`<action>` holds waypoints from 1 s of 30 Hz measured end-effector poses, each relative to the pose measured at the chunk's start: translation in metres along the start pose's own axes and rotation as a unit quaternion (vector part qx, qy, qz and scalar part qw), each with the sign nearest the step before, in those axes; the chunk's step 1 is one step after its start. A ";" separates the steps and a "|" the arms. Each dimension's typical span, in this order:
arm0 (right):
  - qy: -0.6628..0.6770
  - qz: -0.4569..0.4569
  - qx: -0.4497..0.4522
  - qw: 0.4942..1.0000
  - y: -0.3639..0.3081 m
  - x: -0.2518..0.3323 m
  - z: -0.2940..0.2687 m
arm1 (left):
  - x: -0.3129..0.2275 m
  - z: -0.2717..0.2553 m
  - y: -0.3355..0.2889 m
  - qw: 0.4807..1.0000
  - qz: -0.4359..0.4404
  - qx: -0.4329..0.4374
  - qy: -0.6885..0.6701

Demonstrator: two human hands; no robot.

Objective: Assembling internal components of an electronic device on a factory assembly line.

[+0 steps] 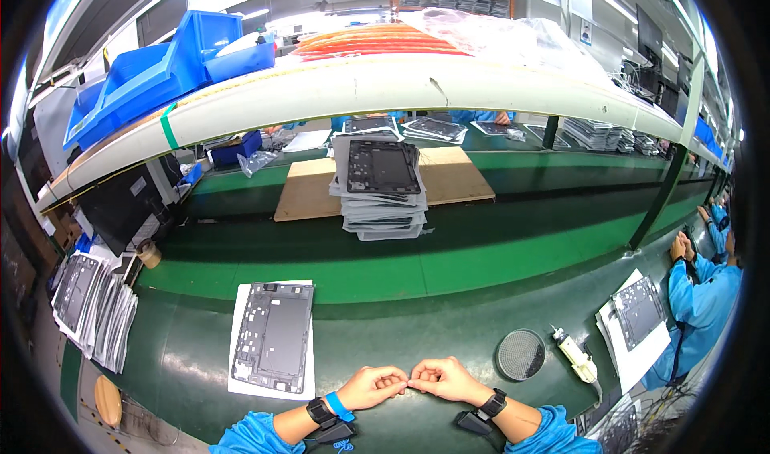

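Observation:
My left hand (374,387) and my right hand (446,380) meet fingertip to fingertip just above the green bench. The fingers of both are closed in a pinch, and anything between them is too small to make out. Dark bands sit on both wrists, with a blue band on the left one. Left of my left hand, a dark grey tablet housing (277,338) with small white patches lies flat on a white sheet (241,382). Beyond my right hand are a round, dark, speckled dish (520,354) and a white hand-held power tool (575,354) with a cord.
A stack of tablet housings between sheets (383,213) stands on a wooden board (457,177). More housings are stacked at far left (108,318) and right (638,314). Blue bins (172,69) sit on the overhead shelf (385,85). A co-worker (702,301) in blue sits at right.

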State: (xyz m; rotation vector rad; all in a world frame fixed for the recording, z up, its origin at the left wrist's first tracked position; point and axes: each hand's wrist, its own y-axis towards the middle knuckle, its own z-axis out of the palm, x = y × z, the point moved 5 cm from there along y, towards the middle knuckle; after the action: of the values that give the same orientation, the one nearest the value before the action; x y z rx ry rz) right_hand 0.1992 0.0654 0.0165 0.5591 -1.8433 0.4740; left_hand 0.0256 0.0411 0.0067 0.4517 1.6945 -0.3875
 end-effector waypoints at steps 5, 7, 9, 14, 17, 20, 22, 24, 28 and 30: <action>0.001 -0.006 -0.006 1.000 0.001 -0.001 -0.001 | 0.003 0.000 0.001 1.000 0.002 -0.001 0.000; 0.006 -0.008 -0.009 1.000 0.001 0.002 -0.001 | 0.004 0.000 0.001 1.000 -0.002 0.002 -0.006; 0.012 -0.009 -0.006 1.000 0.001 0.001 0.000 | 0.006 0.000 0.001 1.000 -0.001 0.002 -0.005; 0.009 -0.009 -0.005 1.000 0.001 0.003 -0.001 | 0.002 0.000 0.001 1.000 0.001 -0.004 -0.001; 0.014 -0.008 -0.001 1.000 0.000 0.001 -0.001 | 0.002 0.000 0.001 1.000 0.009 0.001 0.006; 0.009 0.003 -0.003 1.000 0.001 -0.004 0.000 | 0.004 0.000 0.002 1.000 0.002 0.001 -0.011; 0.015 -0.002 0.002 1.000 0.001 -0.002 0.001 | 0.004 -0.001 0.000 1.000 0.003 0.001 -0.002; 0.013 -0.005 -0.001 1.000 0.000 0.001 0.000 | 0.003 0.000 0.001 1.000 0.002 0.001 -0.005; 0.010 -0.008 -0.001 1.000 0.001 -0.004 0.000 | 0.005 0.000 0.002 1.000 0.000 0.003 0.004; 0.006 -0.007 -0.002 1.000 0.001 -0.002 0.000 | 0.008 0.000 0.002 1.000 -0.001 0.000 0.005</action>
State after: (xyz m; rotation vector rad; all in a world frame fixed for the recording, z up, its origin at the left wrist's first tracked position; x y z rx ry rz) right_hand 0.1992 0.0667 0.0141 0.5653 -1.8266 0.4636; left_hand 0.0254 0.0431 -0.0015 0.4519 1.7041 -0.3867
